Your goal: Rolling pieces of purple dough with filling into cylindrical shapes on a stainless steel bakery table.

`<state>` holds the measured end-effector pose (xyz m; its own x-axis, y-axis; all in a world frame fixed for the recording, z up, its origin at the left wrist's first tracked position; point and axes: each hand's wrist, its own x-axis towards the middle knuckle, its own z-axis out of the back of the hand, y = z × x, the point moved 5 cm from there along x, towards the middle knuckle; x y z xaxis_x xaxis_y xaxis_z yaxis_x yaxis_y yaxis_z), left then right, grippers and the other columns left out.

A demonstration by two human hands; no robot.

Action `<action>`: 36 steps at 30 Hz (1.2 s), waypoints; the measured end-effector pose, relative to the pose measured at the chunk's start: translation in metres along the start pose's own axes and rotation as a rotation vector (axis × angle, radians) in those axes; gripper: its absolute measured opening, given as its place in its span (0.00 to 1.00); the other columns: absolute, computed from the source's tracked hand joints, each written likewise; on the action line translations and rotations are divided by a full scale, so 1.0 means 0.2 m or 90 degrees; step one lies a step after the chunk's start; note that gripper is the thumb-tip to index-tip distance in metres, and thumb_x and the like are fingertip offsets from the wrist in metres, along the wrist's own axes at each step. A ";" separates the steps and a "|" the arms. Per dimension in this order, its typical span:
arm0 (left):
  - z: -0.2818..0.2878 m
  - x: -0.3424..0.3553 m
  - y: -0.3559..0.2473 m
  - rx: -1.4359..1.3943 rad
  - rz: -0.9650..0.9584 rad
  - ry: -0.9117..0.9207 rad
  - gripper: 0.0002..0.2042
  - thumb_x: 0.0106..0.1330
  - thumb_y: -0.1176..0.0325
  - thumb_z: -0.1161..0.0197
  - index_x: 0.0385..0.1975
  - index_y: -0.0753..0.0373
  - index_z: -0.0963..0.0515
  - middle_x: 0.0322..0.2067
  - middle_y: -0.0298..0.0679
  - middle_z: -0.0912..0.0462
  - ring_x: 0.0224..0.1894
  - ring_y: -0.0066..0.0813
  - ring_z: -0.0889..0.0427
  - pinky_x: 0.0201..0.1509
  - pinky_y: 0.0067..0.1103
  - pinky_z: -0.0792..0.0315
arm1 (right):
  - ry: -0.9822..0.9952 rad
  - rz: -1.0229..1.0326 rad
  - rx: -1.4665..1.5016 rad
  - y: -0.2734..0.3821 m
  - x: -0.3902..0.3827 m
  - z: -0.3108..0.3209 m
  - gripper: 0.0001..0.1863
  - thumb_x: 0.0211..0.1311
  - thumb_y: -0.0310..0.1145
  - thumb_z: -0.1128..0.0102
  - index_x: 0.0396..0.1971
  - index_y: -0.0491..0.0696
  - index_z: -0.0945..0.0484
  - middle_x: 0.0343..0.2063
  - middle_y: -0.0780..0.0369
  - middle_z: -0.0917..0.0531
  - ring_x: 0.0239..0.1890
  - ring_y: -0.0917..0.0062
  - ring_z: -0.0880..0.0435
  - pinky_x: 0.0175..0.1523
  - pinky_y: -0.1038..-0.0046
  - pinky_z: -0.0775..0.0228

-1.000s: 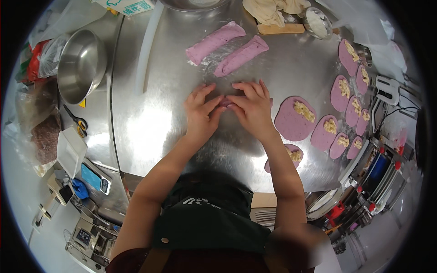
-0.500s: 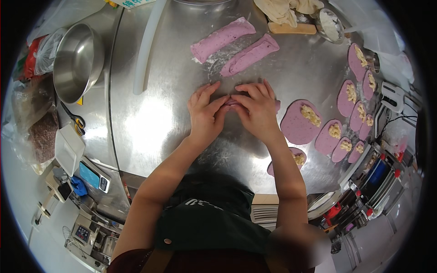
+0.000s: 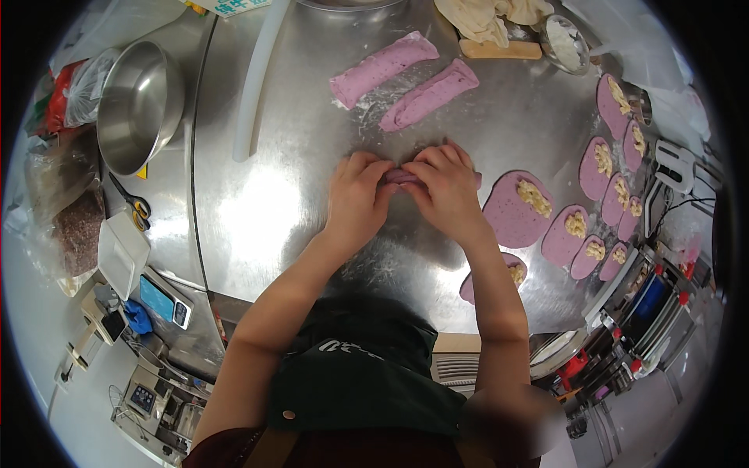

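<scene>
In the head view, my left hand (image 3: 360, 195) and my right hand (image 3: 445, 191) are at the middle of the steel table (image 3: 312, 125), thumbs turned toward each other, fingers closed on a narrow pink dough piece (image 3: 403, 177) whose right end sticks out past my right fingers. Above them lie two long, floured pink dough rolls (image 3: 427, 95). To the right, a large oval of pink dough (image 3: 507, 218) carries pale crumbly filling (image 3: 534, 199), and several smaller topped ovals (image 3: 558, 242) lie beyond it.
A steel bowl (image 3: 139, 108), scissors (image 3: 136, 207), a white tray (image 3: 121, 253) and a scale (image 3: 164, 299) are at left. A long pale tube (image 3: 253, 86) lies upper left. Cloth (image 3: 476, 19), a wooden piece (image 3: 501, 49) and a flour bowl (image 3: 563, 47) are at the back.
The fingers of my left hand have curled down and shifted right toward the dough piece. My right hand has moved slightly, still on the dough. The surrounding scene shifts slightly in view.
</scene>
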<state>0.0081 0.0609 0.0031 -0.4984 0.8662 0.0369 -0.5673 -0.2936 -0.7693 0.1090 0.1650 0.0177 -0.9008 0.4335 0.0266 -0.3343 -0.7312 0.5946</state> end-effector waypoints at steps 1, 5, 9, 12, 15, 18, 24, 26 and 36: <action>0.00 0.00 -0.01 -0.017 -0.023 0.003 0.15 0.50 0.76 0.34 0.40 0.63 0.20 0.33 0.40 0.22 0.37 0.40 0.26 0.42 0.30 0.32 | -0.006 -0.002 0.002 0.00 0.00 0.00 0.10 0.46 0.34 0.33 0.31 0.50 0.18 0.30 0.66 0.24 0.40 0.70 0.26 0.62 0.56 0.40; -0.01 0.00 -0.03 -0.011 -0.048 -0.019 0.13 0.49 0.78 0.34 0.37 0.63 0.19 0.33 0.38 0.22 0.36 0.39 0.26 0.41 0.29 0.32 | -0.032 -0.012 0.012 -0.01 -0.02 0.00 0.09 0.46 0.33 0.34 0.30 0.50 0.19 0.30 0.66 0.24 0.39 0.70 0.25 0.62 0.56 0.40; -0.02 -0.02 0.00 -0.024 -0.040 -0.041 0.10 0.49 0.75 0.34 0.34 0.62 0.18 0.32 0.36 0.22 0.35 0.36 0.26 0.41 0.30 0.33 | -0.043 -0.014 0.025 -0.02 -0.03 -0.01 0.09 0.46 0.32 0.34 0.31 0.50 0.18 0.30 0.66 0.24 0.38 0.70 0.25 0.61 0.55 0.40; -0.02 -0.04 0.00 -0.026 -0.050 -0.057 0.10 0.50 0.75 0.33 0.34 0.62 0.18 0.31 0.34 0.22 0.34 0.35 0.26 0.40 0.29 0.34 | -0.060 -0.009 0.039 -0.01 -0.02 0.00 0.08 0.46 0.32 0.34 0.30 0.51 0.18 0.29 0.67 0.24 0.38 0.71 0.25 0.61 0.55 0.39; -0.02 -0.05 0.00 -0.014 -0.062 -0.071 0.09 0.50 0.75 0.33 0.33 0.61 0.17 0.31 0.33 0.22 0.34 0.34 0.27 0.40 0.28 0.34 | -0.063 0.005 0.039 -0.01 -0.02 0.00 0.07 0.46 0.31 0.35 0.29 0.51 0.18 0.29 0.67 0.24 0.38 0.71 0.25 0.61 0.55 0.39; -0.03 -0.05 0.01 0.005 -0.065 -0.092 0.09 0.50 0.75 0.33 0.32 0.60 0.17 0.31 0.32 0.22 0.34 0.33 0.27 0.40 0.28 0.35 | -0.063 0.004 0.040 -0.01 -0.01 -0.01 0.06 0.46 0.31 0.34 0.27 0.51 0.17 0.29 0.67 0.24 0.38 0.72 0.25 0.60 0.56 0.39; -0.05 -0.06 0.00 0.035 -0.061 -0.122 0.08 0.50 0.75 0.34 0.31 0.59 0.17 0.33 0.32 0.22 0.37 0.32 0.26 0.43 0.28 0.36 | -0.059 0.007 0.019 0.01 0.01 -0.02 0.06 0.45 0.30 0.34 0.26 0.50 0.19 0.29 0.67 0.25 0.38 0.72 0.25 0.60 0.58 0.39; -0.05 -0.07 0.00 0.037 -0.066 -0.127 0.08 0.51 0.75 0.34 0.32 0.59 0.18 0.34 0.32 0.22 0.38 0.32 0.26 0.44 0.29 0.37 | -0.061 0.021 0.023 0.02 0.00 -0.02 0.06 0.46 0.29 0.35 0.26 0.49 0.20 0.28 0.67 0.25 0.38 0.72 0.25 0.60 0.59 0.39; -0.07 -0.09 0.01 0.048 -0.026 -0.153 0.10 0.50 0.77 0.34 0.33 0.58 0.17 0.38 0.32 0.21 0.42 0.33 0.27 0.47 0.28 0.37 | -0.067 0.007 0.035 0.00 0.01 -0.05 0.03 0.46 0.28 0.36 0.24 0.49 0.20 0.27 0.67 0.24 0.38 0.72 0.25 0.59 0.59 0.38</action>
<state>0.0251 0.0502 -0.0078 -0.6106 0.7592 0.2253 -0.6334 -0.2974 -0.7144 0.1053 0.1603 0.0102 -0.8692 0.4809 0.1153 -0.3065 -0.7070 0.6374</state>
